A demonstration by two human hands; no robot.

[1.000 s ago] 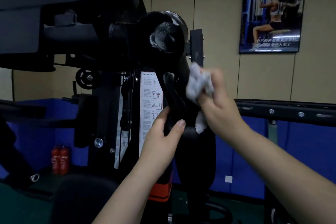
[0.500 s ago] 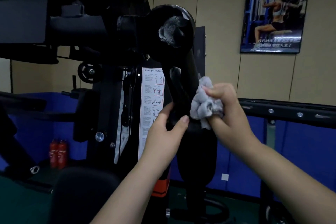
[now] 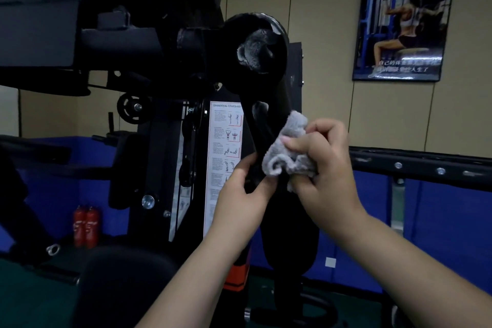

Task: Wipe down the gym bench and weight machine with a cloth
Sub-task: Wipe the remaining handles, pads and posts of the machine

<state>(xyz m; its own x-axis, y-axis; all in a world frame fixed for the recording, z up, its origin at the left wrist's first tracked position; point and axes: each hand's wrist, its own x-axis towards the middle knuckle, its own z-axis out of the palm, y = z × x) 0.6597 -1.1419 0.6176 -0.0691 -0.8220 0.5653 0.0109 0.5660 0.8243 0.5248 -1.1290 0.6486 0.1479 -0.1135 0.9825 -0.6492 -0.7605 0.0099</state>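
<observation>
A black weight machine (image 3: 170,125) fills the left and middle of the head view. From its worn round pad (image 3: 255,48) a black arm (image 3: 269,120) hangs down to a padded part (image 3: 290,234). My left hand (image 3: 245,189) grips this arm from the left, thumb and fingers curled round it. My right hand (image 3: 324,168) holds a crumpled grey cloth (image 3: 287,149) bunched in its fingers and presses it against the arm's right side, just above my left hand.
A white exercise chart (image 3: 223,157) is fixed to the machine's frame. A black padded seat (image 3: 119,285) lies low in front. Two red bottles (image 3: 86,225) stand on the floor by blue wall padding (image 3: 439,234). A black rail (image 3: 426,165) runs along the right; a poster (image 3: 402,18) hangs above.
My right hand has brought the cloth down the machine's arm, from well above my left hand to just beside it. My left hand keeps its grip.
</observation>
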